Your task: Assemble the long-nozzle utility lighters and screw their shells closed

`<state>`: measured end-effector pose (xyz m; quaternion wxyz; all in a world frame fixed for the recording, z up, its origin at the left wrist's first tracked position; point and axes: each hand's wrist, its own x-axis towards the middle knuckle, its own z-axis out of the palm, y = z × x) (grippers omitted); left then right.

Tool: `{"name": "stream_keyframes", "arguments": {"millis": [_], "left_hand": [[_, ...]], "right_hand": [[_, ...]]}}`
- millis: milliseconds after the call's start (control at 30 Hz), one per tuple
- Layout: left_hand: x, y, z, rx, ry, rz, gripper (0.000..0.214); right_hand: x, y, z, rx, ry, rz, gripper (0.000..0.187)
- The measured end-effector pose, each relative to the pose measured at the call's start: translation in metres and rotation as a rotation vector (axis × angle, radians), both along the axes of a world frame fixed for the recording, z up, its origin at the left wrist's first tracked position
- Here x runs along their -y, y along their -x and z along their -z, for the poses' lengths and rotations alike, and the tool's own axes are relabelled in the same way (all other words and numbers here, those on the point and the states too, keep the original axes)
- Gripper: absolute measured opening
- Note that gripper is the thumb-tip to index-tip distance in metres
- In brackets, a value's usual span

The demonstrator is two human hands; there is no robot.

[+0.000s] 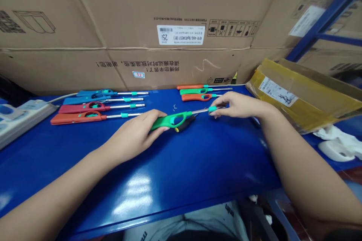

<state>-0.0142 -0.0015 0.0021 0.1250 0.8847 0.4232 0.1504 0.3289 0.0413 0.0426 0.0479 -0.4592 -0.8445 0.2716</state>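
A green long-necked lighter [172,120] is held between my two hands above the blue table. My left hand [141,128] is closed round the rear of its green handle. At the tip of the metal tube, my right hand [233,105] pinches near a teal collar. Under the lighter lies a dark tool with a yellow end [185,124], partly hidden, its kind unclear. Behind my right hand several more lighters rest, among them an orange lighter [196,97] and a green lighter [194,91]. To the left, a row holds an orange lighter [76,118], a red lighter [80,107] and blue lighters [82,100].
A large cardboard box [127,11] stands along the back of the blue table [175,173]. On the right is a yellow-taped carton [305,98], with a white object [336,150] in front of it. A white power strip [25,120] lies at the left.
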Motion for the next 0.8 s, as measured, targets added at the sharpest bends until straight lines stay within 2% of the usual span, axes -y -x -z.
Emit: {"name": "stream_keyframes", "arguments": {"millis": [133, 267, 367, 533, 667, 800], "left_hand": [[0.002, -0.002, 0.0, 0.012, -0.022, -0.003, 0.039], [0.004, -0.004, 0.005, 0.028, -0.075, 0.041, 0.037], [0.006, -0.004, 0.008, 0.043, -0.12, 0.059, 0.034], [0.009, -0.004, 0.009, 0.071, -0.167, 0.057, 0.031], [0.01, -0.005, 0.008, 0.096, -0.21, 0.08, 0.032], [0.011, -0.005, 0.008, 0.172, -0.183, 0.093, 0.032]], "right_hand": [[0.003, 0.015, 0.01, -0.07, -0.08, -0.012, 0.029], [0.01, 0.038, 0.028, -0.153, -0.264, -0.194, 0.023], [0.014, 0.048, 0.036, -0.146, -0.418, -0.213, 0.023], [0.019, 0.047, 0.034, -0.165, -0.517, -0.2, 0.02], [0.023, 0.045, 0.027, -0.184, -0.519, -0.242, 0.021], [0.024, 0.046, 0.026, -0.173, -0.56, -0.253, 0.02]]}}
